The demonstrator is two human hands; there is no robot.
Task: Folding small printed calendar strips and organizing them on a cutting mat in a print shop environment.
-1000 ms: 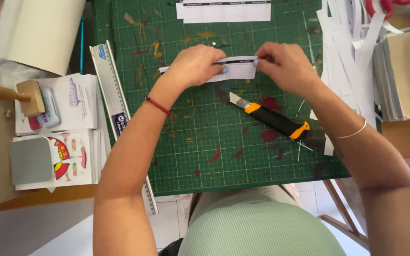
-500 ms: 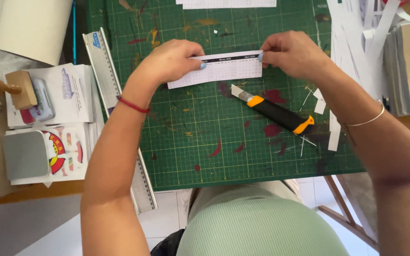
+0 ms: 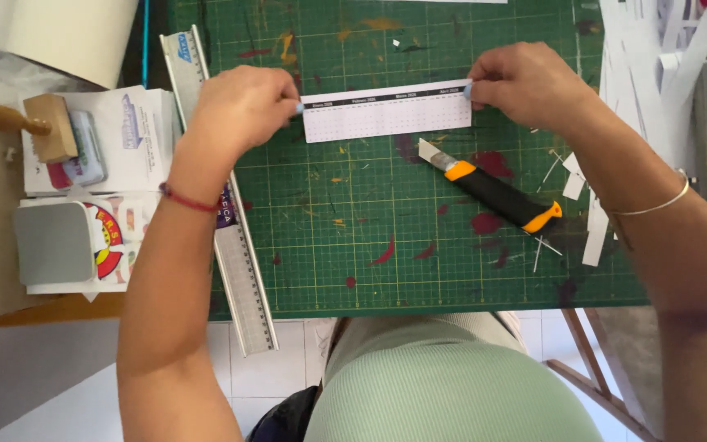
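My left hand (image 3: 243,106) pinches the left end of a printed paper strip (image 3: 386,110), and my right hand (image 3: 525,82) pinches its right end; both are closed on the strip, holding it stretched flat over the upper part of the green cutting mat (image 3: 370,237). A utility knife (image 3: 493,192) with an orange and black handle lies on the mat just below the strip, apart from both hands. A metal ruler (image 3: 235,237) lies along the mat's left edge, under my left forearm. Loose paper offcuts (image 3: 595,233) lie near my right wrist.
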